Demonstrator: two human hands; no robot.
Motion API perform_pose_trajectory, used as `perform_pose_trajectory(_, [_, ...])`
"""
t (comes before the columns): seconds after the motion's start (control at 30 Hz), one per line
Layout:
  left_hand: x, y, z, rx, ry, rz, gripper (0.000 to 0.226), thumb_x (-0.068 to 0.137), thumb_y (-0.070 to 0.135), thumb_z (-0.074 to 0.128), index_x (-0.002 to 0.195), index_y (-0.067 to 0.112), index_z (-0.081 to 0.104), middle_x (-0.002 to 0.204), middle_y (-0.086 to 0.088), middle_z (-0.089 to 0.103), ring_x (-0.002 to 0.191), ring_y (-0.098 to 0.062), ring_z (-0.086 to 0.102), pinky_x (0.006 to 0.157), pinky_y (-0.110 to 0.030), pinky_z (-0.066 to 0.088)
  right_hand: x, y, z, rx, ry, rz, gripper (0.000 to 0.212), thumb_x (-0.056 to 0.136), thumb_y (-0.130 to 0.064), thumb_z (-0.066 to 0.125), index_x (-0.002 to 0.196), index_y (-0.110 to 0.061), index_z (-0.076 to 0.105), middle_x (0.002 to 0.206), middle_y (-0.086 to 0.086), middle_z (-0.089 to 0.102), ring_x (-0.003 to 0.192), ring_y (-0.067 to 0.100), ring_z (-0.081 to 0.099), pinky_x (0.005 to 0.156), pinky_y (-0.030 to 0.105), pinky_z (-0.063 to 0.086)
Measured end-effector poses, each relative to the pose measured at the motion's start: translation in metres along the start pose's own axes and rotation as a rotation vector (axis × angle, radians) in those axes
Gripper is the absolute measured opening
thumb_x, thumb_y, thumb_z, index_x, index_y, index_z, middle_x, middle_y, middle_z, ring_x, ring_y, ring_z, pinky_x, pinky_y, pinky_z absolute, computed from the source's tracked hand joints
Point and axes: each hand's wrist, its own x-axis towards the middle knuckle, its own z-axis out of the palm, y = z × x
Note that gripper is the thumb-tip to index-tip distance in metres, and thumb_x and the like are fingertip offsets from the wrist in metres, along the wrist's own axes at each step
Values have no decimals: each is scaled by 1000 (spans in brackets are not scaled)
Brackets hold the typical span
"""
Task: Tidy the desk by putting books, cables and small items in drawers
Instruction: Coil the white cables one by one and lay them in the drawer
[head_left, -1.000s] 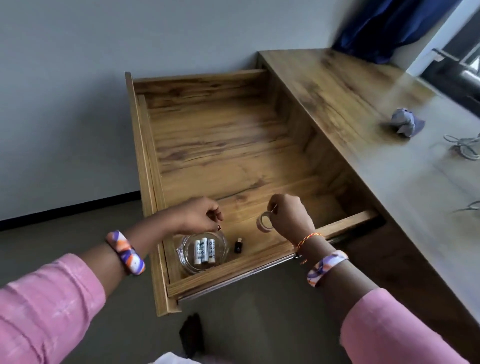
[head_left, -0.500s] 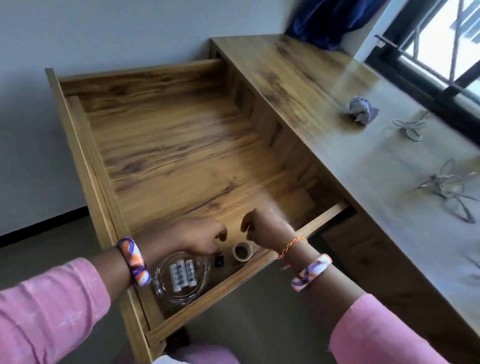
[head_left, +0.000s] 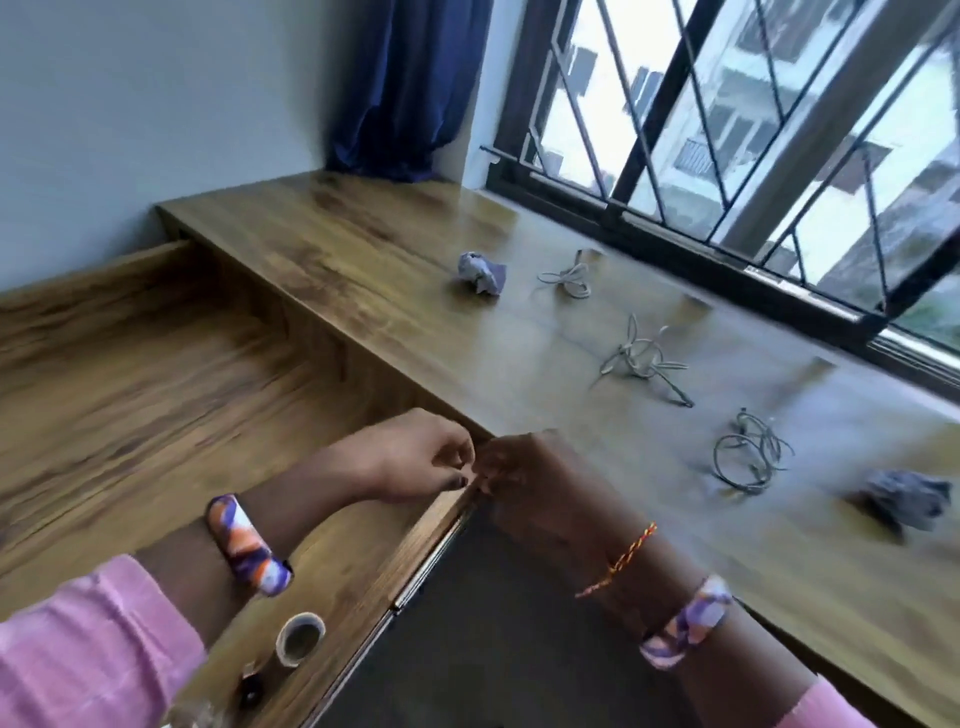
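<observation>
From the head camera, the only view we have, both hands hang above the front right corner of the open drawer (head_left: 171, 374), almost touching each other and holding nothing that we can make out. The left hand (head_left: 415, 457) has its fingers (head_left: 457, 462) loosely curled and narrow, with nothing between them; the right hand (head_left: 524, 467) is blurred and turned back toward us, so we cannot tell how its fingers lie. What is already stowed sits at the near end of the drawer, below the left forearm: a roll of tape (head_left: 300, 638) and a small dark item (head_left: 250, 696) just beside it. What is left to stow lies the other way, out on the wooden surface (head_left: 363, 249) to the right and ahead of the hands. Nearest is a coiled grey cable (head_left: 748, 462), then a tangled cable (head_left: 644, 364) farther out, then a small looped cable (head_left: 569, 278) toward the window (each a loose bundle rather than a straight run, so none offers a clear long axis). Two crumpled paper balls rest there too, one far (head_left: 480, 273) by the looped cable and one near (head_left: 914, 501) just right of the coiled cable. We judge that the right hand is the better placed for the next pick, since the coiled cable lies to its right and a little forward, well apart from the left hand, which would have to cross over the right to get there.
</observation>
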Motion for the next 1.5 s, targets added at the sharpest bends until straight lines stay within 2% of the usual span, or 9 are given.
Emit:
perform_pose_trajectory(0.2, [95, 79, 0, 9, 30, 97, 27, 87, 22, 62, 113, 16, 63, 110, 4, 65, 97, -9, 62, 79, -17, 44, -20, 124, -61, -254, 260, 218, 44, 81, -23, 63, 124, -28, 53, 128, 0, 56, 120, 24, 50, 93, 38, 44])
perform_pose_trajectory(0.33, [150, 128, 22, 10, -29, 142, 25, 86, 20, 63, 111, 14, 63, 110, 2, 66, 90, -7, 60, 72, -12, 41, -45, 205, -89, -489, 268, 621, 60, 84, -28, 55, 139, -23, 31, 143, 12, 34, 134, 32, 28, 101, 44, 37])
perform_pose_trajectory(0.5, [193, 172, 46, -28, -86, 177, 27, 86, 17, 63, 112, 10, 62, 110, -1, 65, 87, -6, 57, 60, 3, 37, -57, 265, -100, -20, 198, 559, 34, 79, -14, 58, 112, -22, 61, 116, 6, 58, 112, 26, 54, 91, 29, 44])
perform_pose_trajectory(0.7, [227, 199, 51, -444, -128, 0, 21, 91, 26, 57, 105, 11, 55, 97, -6, 59, 75, -10, 57, 62, -22, 48, -62, 262, -123, 722, 554, 416, 41, 75, 18, 40, 74, -14, 65, 89, 19, 69, 82, 30, 68, 68, 39, 53])
perform_pose_trajectory(0.83, [239, 218, 47, -653, -105, 40, 23, 83, 20, 67, 98, 2, 62, 76, -9, 62, 56, -6, 61, 52, -19, 50, -70, 252, -140, 942, 551, 193, 44, 81, 22, 34, 74, -10, 64, 84, 15, 67, 75, 26, 67, 65, 37, 50])
perform_pose_trajectory(0.9, [242, 227, 45, -478, -47, 116, 8, 79, 5, 69, 86, 5, 66, 62, -5, 61, 44, -3, 56, 42, -16, 44, -75, 254, -150, 1003, 559, 140, 41, 82, 23, 37, 77, -7, 65, 88, 18, 68, 73, 23, 69, 66, 36, 54])
perform_pose_trajectory(1.07, [254, 224, 19, -196, 311, 244, 35, 77, -8, 60, 74, 26, 66, 73, 0, 68, 43, -8, 58, 36, -16, 42, -91, 287, -182, 1147, 675, 83, 33, 85, 20, 42, 86, -3, 66, 89, 8, 72, 77, 25, 71, 68, 34, 59])
perform_pose_trajectory(1.33, [277, 207, -56, 253, 929, 296, 34, 78, -15, 51, 91, 9, 72, 89, -17, 72, 83, -33, 68, 76, -39, 54, -80, 316, -227, 1452, 914, 131, 27, 88, 15, 41, 80, 0, 61, 78, 11, 72, 66, 21, 70, 54, 34, 58])
perform_pose_trajectory(1.5, [293, 243, -86, -944, 583, 58, 28, 91, -11, 39, 76, 7, 55, 80, -14, 66, 62, -19, 59, 47, -31, 55, -61, 312, -250, 1345, 840, 144, 26, 82, 16, 47, 83, -3, 63, 81, 9, 71, 68, 16, 71, 54, 34, 58])
